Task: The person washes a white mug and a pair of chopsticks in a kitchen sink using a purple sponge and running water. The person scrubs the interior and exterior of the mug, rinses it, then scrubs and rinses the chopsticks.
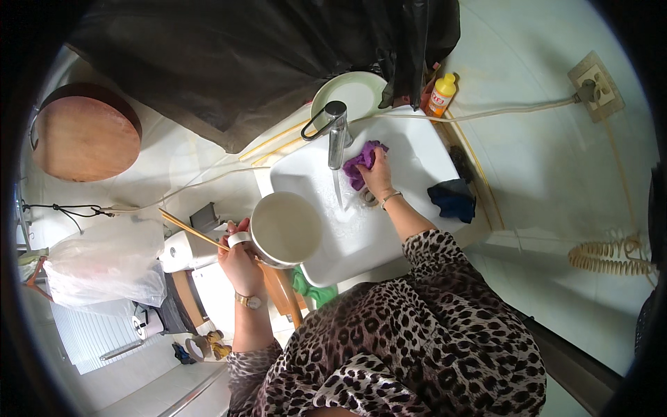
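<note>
My left hand point(242, 268) grips a large white mug point(286, 229) by its handle, at the left rim of the white sink point(359, 250). The mug's pale inside faces me. A pair of wooden chopsticks point(190, 228) sticks out to the left from the same hand. Inside the basin, my right hand point(379, 174) clutches a crumpled purple cloth point(357, 169) just right of the faucet point(337, 138). Water point(340, 195) runs from the spout into the basin. Below the cloth lies the round drain fitting point(369, 197).
A green-rimmed plate point(354, 96) stands behind the faucet, near a yellow-capped bottle point(442, 96). A dark blue cloth point(452, 199) hangs over the sink's right edge. Black plastic sheeting point(271, 57) covers the back. A white cable point(490, 112) crosses to a wall socket point(596, 86).
</note>
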